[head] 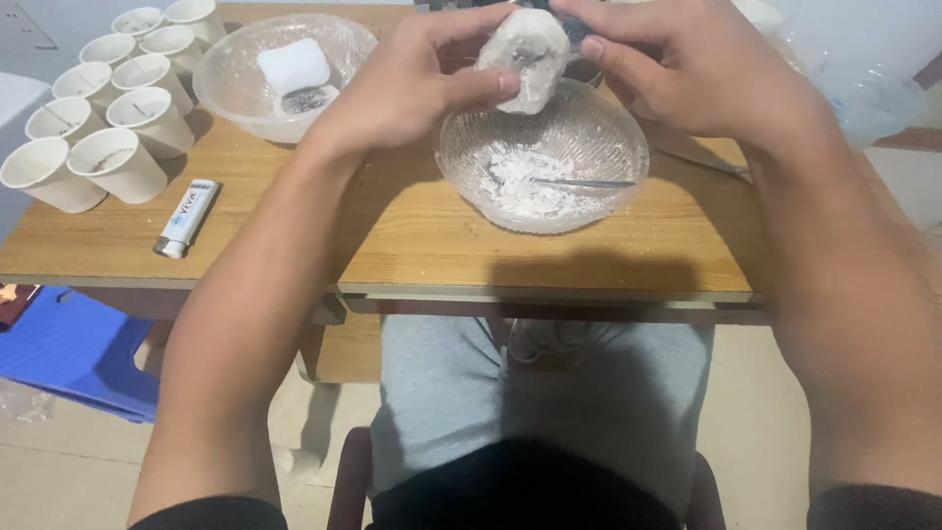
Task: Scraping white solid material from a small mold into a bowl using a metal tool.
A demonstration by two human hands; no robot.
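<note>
Both my left hand point(412, 83) and right hand point(687, 69) grip a white lump point(525, 54) above a glass bowl point(461, 172) already holding crumbled powder point(525, 191), most of the lump still whole.

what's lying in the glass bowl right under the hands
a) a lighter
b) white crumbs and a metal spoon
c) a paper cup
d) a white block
b: the glass bowl under the left hand and right hand holds white crumbs with a metal spoon lying across them.
</note>
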